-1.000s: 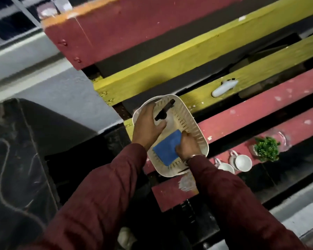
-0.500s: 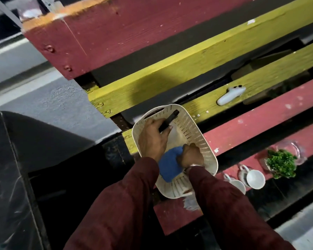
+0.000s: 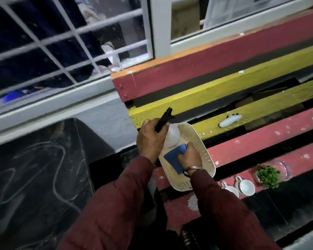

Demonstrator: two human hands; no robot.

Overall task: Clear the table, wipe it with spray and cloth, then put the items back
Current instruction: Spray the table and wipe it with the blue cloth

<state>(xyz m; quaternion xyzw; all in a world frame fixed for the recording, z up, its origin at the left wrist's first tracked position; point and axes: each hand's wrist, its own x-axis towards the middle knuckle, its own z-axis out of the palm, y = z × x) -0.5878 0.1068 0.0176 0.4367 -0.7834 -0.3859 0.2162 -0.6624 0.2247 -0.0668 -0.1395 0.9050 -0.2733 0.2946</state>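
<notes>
While both hands were busy over the basket, these were the points worth noting, nearest first.

Sleeves: dark red cloth, loose at the wrists, near enough to the basket rim to catch it.

Right hand [image 3: 189, 157]: fingers curled round a blue, soft, folded cleaning cloth [image 3: 173, 157], pinning it inside the basket; a thin metal bangle sat at the wrist.

Left hand [image 3: 151, 141]: clenched round the neck of a translucent white plastic spray bottle with a black trigger nozzle [image 3: 173, 135], the bottle tilted and partly raised out of the basket.

Cream perforated plastic basket [image 3: 204, 156]: light, smooth and rounded-rectangular, resting across the gaps of the slatted tabletop [image 3: 260, 141].

Risk, basket: judged likely to shift or tip between the slats if the bottle or cloth dragged on its rim.

Risk, bottle: smooth plastic held only near the top could slip or swing; a squeeze on the trigger would spray early.

Two white glazed ceramic cups [image 3: 242, 186]: hard and brittle, just beside the basket's near corner, exposed to a knock from the right sleeve.

Green leafy sprig in a clear glass dish [image 3: 268, 175]: fragile, farther right.

Tabletop slats: rough, flaking red and yellow painted wood, likely to snag the cloth.

White elongated object [image 3: 229, 120]: on a yellow slat; what it was could not be told.
</notes>
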